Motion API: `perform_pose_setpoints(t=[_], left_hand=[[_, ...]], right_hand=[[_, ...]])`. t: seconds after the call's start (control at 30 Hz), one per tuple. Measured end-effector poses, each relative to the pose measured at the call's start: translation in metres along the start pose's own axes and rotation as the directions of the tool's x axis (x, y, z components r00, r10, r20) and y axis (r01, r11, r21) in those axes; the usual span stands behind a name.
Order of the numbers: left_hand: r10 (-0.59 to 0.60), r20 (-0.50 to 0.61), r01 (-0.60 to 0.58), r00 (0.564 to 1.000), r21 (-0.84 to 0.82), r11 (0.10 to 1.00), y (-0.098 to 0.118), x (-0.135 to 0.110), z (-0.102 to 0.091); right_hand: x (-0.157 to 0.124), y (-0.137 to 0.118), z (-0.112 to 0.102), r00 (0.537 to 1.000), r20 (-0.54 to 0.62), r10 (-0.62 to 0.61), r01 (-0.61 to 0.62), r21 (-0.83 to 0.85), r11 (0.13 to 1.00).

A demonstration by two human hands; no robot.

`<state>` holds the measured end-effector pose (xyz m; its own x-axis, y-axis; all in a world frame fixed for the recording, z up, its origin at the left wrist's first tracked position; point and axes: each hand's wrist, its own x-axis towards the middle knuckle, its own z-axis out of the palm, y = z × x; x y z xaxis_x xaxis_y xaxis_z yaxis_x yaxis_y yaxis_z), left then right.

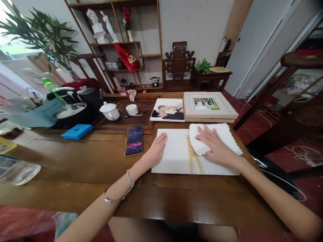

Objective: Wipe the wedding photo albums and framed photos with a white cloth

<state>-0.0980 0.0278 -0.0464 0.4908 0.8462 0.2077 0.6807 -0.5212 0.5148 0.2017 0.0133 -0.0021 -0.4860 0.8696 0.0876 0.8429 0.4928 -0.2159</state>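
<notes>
On the table in front of me lies a flat white panel [174, 151]. Two yellowish strips [191, 158] meet in a narrow upside-down V on its middle. My left hand [157, 149] rests flat on the panel's left edge, fingers straight and holding nothing. Over the panel's right part is a folded white towel [224, 132], its edge touching the top of the strips. My right hand [213, 144] presses down on the towel, which bunches between thumb and forefinger. What is under the towel is hidden.
Behind the panel lie a photo print [168, 112] and a framed picture [209, 105]. To the left are a phone [133, 141], a blue block [77, 131], a lidded white cup [109, 111], a small white cup [132, 109] and a glass-lidded pan [72, 111].
</notes>
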Motion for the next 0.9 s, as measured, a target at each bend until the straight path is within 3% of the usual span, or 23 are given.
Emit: perform_pose_setpoints(t=[0.17,0.27,0.37,0.47,0.7,0.8,0.9], left_hand=[[-0.024,0.022,0.024,0.999,0.006,1.0,0.003,0.001,-0.002],[-0.032,0.034,0.031,0.999,0.017,0.999,0.004,0.001,-0.002],[-0.022,0.012,0.021,1.0,0.017,1.0,0.003,0.001,-0.001],[-0.013,-0.007,0.013,1.0,0.013,1.0,0.002,0.001,-0.001],[-0.017,0.011,0.017,1.0,0.001,1.0,0.005,0.001,-0.004],[-0.025,0.011,0.025,1.0,0.003,1.0,0.006,0.001,-0.004],[-0.029,0.014,0.029,0.999,0.0,1.0,0.005,0.001,-0.003]], right_hand=[[-0.051,-0.021,-0.004,0.995,0.097,-0.037,0.041,-0.045,0.998],[-0.094,-0.038,-0.005,0.992,0.086,-0.097,0.104,-0.089,0.991],[-0.112,-0.044,-0.006,0.988,0.06,-0.144,0.15,-0.118,0.982],[-0.092,-0.033,-0.004,0.99,0.069,-0.121,0.129,-0.134,0.983],[-0.004,0.004,0.005,0.999,-0.024,0.045,-0.049,-0.203,0.978],[-0.002,0.001,0.005,0.997,-0.003,0.074,-0.073,-0.224,0.972],[-0.034,-0.017,0.006,0.996,0.034,0.086,-0.075,-0.243,0.967]])
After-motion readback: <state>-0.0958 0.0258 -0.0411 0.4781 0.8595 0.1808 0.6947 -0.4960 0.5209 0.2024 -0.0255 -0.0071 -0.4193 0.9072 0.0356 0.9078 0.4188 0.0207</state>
